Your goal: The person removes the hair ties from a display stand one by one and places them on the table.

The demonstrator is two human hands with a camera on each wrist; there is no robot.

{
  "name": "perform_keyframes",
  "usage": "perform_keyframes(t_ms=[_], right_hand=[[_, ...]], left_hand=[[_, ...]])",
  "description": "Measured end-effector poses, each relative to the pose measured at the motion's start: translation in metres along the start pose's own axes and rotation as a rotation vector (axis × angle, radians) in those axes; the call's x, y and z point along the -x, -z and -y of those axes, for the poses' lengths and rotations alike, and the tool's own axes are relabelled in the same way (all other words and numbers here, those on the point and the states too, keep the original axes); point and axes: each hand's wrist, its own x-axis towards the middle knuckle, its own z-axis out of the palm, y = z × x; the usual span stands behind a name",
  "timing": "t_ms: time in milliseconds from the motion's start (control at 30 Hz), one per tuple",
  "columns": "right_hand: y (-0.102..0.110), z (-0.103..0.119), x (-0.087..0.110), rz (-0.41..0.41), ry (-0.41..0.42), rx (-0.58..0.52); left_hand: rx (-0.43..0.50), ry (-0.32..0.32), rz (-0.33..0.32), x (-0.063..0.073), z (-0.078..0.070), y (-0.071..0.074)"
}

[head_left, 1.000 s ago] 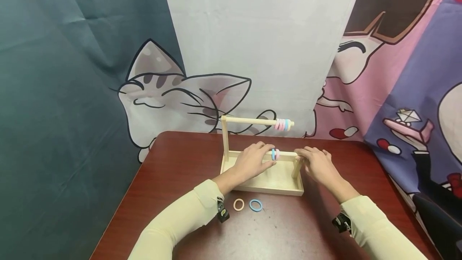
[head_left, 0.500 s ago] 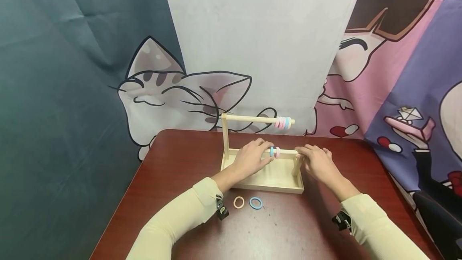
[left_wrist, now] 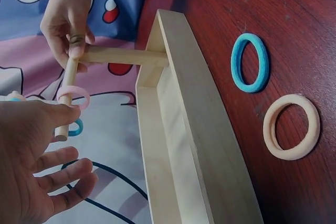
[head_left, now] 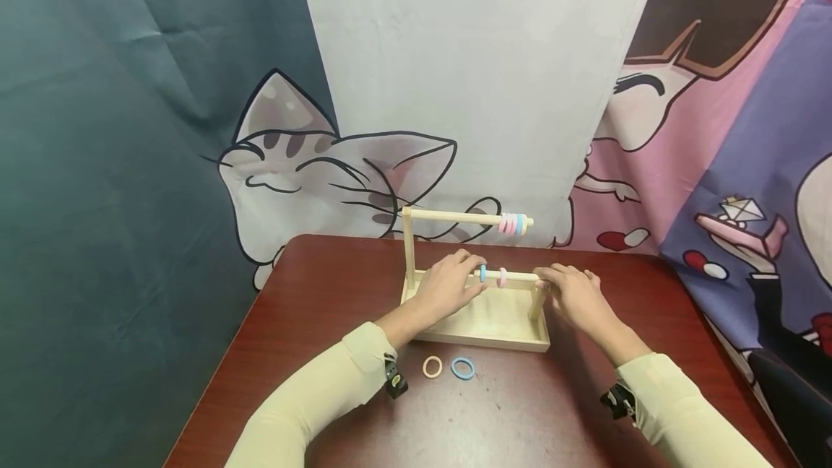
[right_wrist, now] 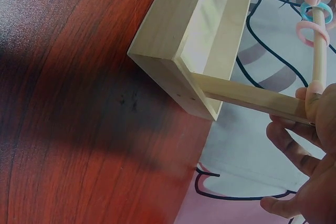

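Note:
A pale wooden stand has a tray base (head_left: 500, 323), a long upper rod (head_left: 455, 216) and a shorter lower rod (head_left: 522, 276). My left hand (head_left: 443, 287) pinches a blue ring (head_left: 483, 273) between thumb and index finger, around the lower rod close to its free left end; the other fingers spread loosely in the left wrist view. A pink ring (right_wrist: 312, 33) hangs on the same rod, a little to the right. My right hand (head_left: 575, 296) grips the top of the short post (right_wrist: 257, 99), where the lower rod joins it.
Pink, blue and pale yellow rings (head_left: 512, 224) sit together near the right end of the upper rod. A peach ring (left_wrist: 291, 127) and another blue ring (left_wrist: 250, 63) lie on the reddish table (head_left: 312, 295) before the tray. A printed cloth (head_left: 481, 78) hangs behind.
My left hand has drawn the blue ring leftward along the lower rod, away from the pink ring, which stays behind. My right hand keeps its grip on the post.

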Motion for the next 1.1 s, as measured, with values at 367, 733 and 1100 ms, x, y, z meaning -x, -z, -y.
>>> perform_keyframes(t_ms=[367,733,1100], right_hand=[[-0.003,-0.003,0.001,-0.005,0.006,0.003],[-0.005,-0.003,0.0,-0.024,0.019,-0.003],[-0.002,-0.003,0.001,-0.013,0.02,0.002]], left_hand=[[0.019,0.02,-0.006,0.006,0.008,0.0],[0.035,0.028,-0.017,0.01,0.013,0.003],[0.019,0.042,0.021,0.015,0.018,0.004]])
